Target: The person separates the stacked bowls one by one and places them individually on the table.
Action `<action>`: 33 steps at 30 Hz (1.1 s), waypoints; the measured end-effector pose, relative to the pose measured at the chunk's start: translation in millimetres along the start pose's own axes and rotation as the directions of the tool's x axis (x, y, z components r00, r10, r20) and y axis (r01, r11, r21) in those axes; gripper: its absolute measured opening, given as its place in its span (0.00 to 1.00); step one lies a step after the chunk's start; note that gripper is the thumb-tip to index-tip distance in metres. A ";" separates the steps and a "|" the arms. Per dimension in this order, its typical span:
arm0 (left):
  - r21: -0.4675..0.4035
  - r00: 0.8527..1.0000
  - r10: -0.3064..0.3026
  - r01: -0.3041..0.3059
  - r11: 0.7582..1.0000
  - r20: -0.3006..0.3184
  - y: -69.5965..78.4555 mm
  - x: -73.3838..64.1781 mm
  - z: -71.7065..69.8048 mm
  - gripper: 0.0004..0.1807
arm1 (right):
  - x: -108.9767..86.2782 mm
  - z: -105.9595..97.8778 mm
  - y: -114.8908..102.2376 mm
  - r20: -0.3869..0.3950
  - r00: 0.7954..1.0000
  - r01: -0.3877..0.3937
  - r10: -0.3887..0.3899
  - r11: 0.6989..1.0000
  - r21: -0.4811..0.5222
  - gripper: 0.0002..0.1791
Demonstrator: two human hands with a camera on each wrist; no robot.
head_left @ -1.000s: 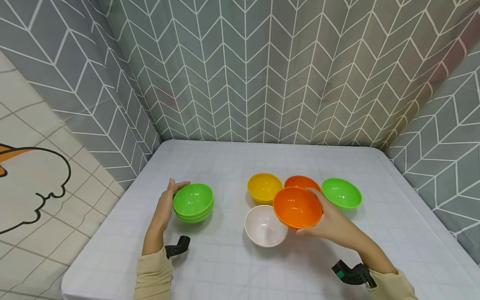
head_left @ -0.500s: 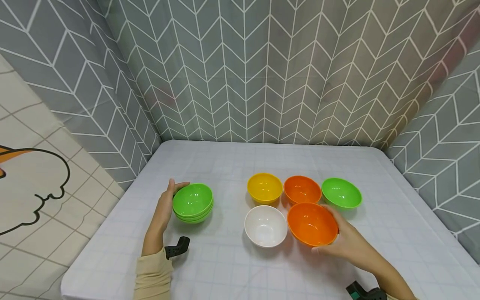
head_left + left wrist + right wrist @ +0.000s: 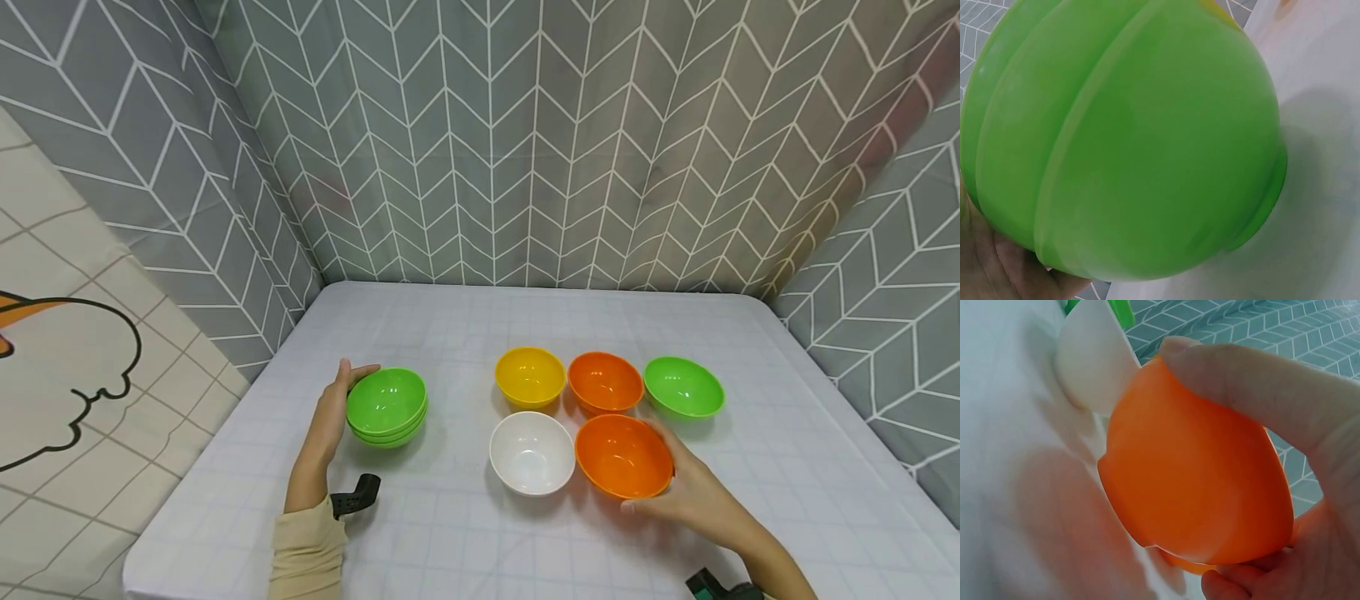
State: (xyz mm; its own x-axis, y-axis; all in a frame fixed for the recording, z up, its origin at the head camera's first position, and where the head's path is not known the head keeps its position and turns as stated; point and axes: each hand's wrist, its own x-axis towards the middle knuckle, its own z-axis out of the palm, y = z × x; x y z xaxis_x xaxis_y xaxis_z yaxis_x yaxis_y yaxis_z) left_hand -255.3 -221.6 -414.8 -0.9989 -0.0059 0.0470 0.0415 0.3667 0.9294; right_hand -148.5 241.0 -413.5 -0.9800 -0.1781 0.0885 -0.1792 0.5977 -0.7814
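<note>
My right hand (image 3: 686, 483) grips an orange bowl (image 3: 626, 454) by its right side. The thumb lies on the near side and fingers on the far side. In the right wrist view the orange bowl (image 3: 1197, 469) hangs close to the tabletop; I cannot tell whether its foot touches. It sits right of a white bowl (image 3: 532, 454) and in front of a second orange bowl (image 3: 604, 381). At the left, my left hand (image 3: 327, 412) rests against a stack of nested green bowls (image 3: 386, 408), fingers along the far left rim. The stack (image 3: 1147, 137) fills the left wrist view.
A yellow bowl (image 3: 529, 377) stands behind the white one. Farther right is a single green bowl (image 3: 684, 387). All stand on a table (image 3: 450, 533) with a pale cloth, enclosed by a grey patterned curtain (image 3: 487, 150) behind and at the sides.
My right hand has carried the orange bowl right and toward me, then lowered it, uncovering the second orange bowl. My left hand and the green stack have stayed in place.
</note>
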 end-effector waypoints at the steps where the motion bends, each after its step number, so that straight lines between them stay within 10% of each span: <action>1: 0.001 1.000 0.000 0.000 1.000 0.001 0.1 0.0 0.2 0.45 | 0.0 0.7 0.8 0.000 1.000 -0.009 0.009 1.000 0.001 0.63; 25: 0.020 1.000 0.000 0.000 1.000 -0.011 1.7 -1.0 0.9 0.47 | -5.5 6.0 9.0 0.033 0.996 -0.079 0.077 0.995 0.053 0.65; 33: 0.014 1.000 -0.004 0.005 1.000 -0.010 0.6 -0.6 1.4 0.48 | -4.5 -9.0 6.2 0.027 1.000 0.013 -0.013 1.000 -0.002 0.65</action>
State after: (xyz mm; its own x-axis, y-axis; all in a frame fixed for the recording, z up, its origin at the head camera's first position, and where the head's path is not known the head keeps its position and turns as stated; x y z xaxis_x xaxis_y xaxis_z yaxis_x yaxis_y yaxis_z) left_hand -254.7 -220.1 -414.7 -0.9988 -0.0165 0.0464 0.0366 0.3799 0.9243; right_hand -146.0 252.6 -413.2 -0.9749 -0.2072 0.0816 -0.1920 0.5965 -0.7793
